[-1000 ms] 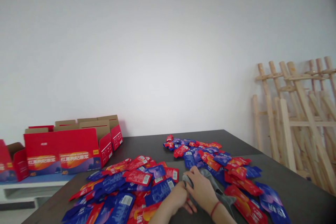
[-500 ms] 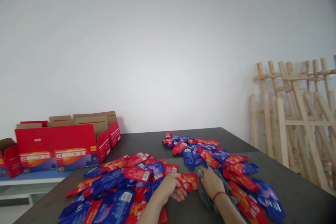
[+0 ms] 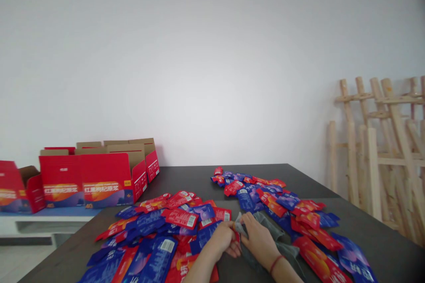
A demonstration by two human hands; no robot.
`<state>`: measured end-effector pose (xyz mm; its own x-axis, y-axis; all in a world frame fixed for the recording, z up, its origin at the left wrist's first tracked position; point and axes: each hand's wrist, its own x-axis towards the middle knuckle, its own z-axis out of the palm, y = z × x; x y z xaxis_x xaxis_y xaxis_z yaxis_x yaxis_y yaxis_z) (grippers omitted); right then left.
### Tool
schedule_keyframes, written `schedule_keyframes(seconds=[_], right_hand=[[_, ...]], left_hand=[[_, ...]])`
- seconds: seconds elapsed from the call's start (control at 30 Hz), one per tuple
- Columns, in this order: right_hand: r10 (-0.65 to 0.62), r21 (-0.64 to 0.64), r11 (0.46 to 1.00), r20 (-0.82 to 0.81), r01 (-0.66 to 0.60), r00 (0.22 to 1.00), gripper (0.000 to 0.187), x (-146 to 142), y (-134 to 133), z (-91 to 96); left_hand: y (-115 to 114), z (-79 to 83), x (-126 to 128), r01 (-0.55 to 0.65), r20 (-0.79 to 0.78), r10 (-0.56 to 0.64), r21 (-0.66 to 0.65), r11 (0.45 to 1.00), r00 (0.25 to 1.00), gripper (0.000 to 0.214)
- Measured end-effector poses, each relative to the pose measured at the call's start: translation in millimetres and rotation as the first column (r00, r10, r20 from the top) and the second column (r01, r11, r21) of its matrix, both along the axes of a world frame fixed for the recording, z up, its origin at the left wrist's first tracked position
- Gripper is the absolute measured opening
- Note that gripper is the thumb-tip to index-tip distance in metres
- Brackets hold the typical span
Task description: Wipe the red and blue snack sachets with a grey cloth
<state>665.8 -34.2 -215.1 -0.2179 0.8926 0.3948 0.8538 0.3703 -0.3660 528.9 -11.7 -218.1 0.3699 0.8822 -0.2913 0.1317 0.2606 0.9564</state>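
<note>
Between the two piles, my left hand (image 3: 226, 239) is closed on a red pouch, most of which is covered by my fingers and a grey cloth. Closed on that grey cloth (image 3: 283, 247), my right hand (image 3: 257, 235) presses it around the pouch, right against my left hand. Part of the cloth trails over the table to the right. On the left lies a pile of red and blue pouches (image 3: 181, 219). A second pile of such pouches (image 3: 277, 205) stretches from the back middle to the front right.
Open red cardboard boxes (image 3: 106, 174) stand on a white and blue bench (image 3: 69, 212) to the left. The dark table (image 3: 186, 177) reaches back to a white wall. Wooden easels (image 3: 372, 154) lean beyond its right edge.
My right hand has moved left with the cloth, which now wraps over the red pouch that showed before. The whole view has shifted slightly left.
</note>
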Motion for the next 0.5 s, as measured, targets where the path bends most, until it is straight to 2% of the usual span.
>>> schedule_keyframes(seconds=[0.1,0.2,0.4,0.5], right_hand=[[-0.165,-0.026,0.986,0.060,0.167,0.984,0.018,12,8,-5.8],[-0.269,-0.066,0.959,0.112,0.277,0.957,0.017,21,12,-8.7],[-0.397,-0.154,0.897,0.135,0.415,0.908,0.020,39,16,-6.0],[-0.402,-0.141,0.900,0.102,0.413,0.910,0.016,48,15,1.5]], left_hand=[[0,4.4,-3,0.014,0.015,-0.013,-0.042,0.999,1.000,0.037],[-1,10.2,-6,-0.003,0.026,0.004,-0.051,0.999,1.000,0.035],[5,11.8,-16,-0.058,0.043,0.060,-0.052,0.997,0.997,0.038],[9,6.4,-15,-0.042,0.049,0.043,-0.028,0.999,0.998,0.043]])
